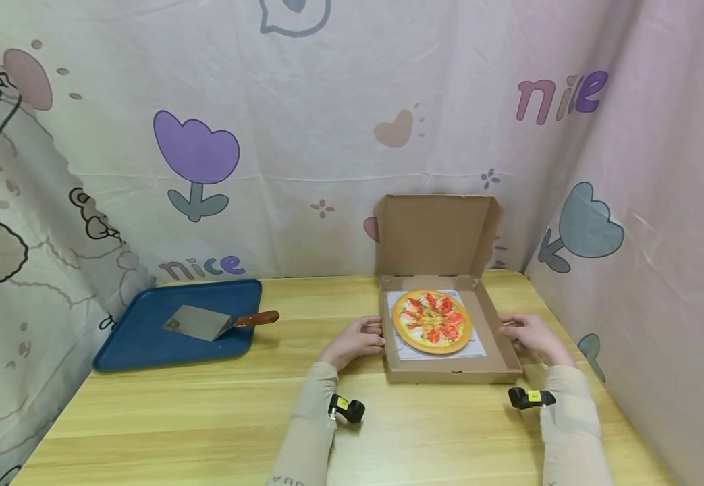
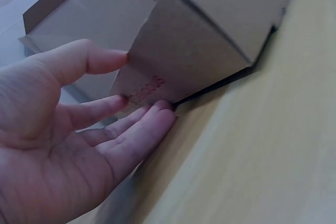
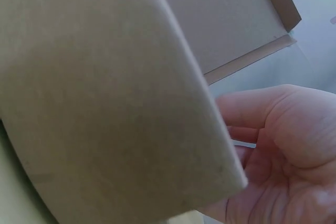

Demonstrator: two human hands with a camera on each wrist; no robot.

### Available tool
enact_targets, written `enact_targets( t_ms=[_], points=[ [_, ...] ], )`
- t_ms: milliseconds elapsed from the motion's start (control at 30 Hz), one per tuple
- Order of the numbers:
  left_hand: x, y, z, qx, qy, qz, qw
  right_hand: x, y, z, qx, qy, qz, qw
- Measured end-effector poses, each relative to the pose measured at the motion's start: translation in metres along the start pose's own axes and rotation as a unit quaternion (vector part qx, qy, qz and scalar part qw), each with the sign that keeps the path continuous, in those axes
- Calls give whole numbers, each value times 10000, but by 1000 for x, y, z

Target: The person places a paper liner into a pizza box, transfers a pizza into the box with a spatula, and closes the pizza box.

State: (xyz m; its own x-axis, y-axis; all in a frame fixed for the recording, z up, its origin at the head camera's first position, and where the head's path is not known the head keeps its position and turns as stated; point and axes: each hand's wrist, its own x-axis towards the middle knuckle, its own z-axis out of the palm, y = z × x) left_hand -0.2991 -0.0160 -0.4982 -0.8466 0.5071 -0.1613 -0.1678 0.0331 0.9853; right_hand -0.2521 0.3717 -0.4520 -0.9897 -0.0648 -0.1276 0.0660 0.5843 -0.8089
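An open cardboard pizza box sits on the right part of the table, its lid raised at the back. Inside, a round pizza with red toppings lies on a printed paper sheet. My left hand grips the box's left side; the left wrist view has the thumb at the wall's upper edge and fingertips at its lower edge. On the opposite side my right hand holds the right wall. The box wall hides some of its fingertips in the right wrist view.
To the left, a blue tray carries a metal spatula, whose wooden handle sticks out past the tray's right edge. A patterned curtain stands behind the wooden table and along both sides.
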Motion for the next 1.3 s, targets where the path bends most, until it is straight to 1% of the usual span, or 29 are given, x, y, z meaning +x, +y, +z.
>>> enact_targets(
  t_ms=[300, 600, 800, 1000, 1167, 1300],
  points=[
    [-10, 2, -23, 17, -145, -145, 9998, 7, -5, 15, 247, -153, -32, 9996],
    [-24, 5, -40, 31, -352, -198, 9992, 14, -12, 29, 222, -231, -190, 9993],
    [-30, 4, -50, 102, -329, -306, 9989, 16, -16, 39, 178, -291, -305, 9990],
    [-34, 2, -59, 57, -304, -402, 9987, 17, -19, 46, 245, -344, -365, 9984],
    [-40, 4, -67, 109, -306, -388, 9987, 20, -23, 52, 338, -423, -425, 9976],
    [-45, 7, -72, 160, -296, -395, 9987, 23, -28, 57, 347, -399, -420, 9977]
  ],
)
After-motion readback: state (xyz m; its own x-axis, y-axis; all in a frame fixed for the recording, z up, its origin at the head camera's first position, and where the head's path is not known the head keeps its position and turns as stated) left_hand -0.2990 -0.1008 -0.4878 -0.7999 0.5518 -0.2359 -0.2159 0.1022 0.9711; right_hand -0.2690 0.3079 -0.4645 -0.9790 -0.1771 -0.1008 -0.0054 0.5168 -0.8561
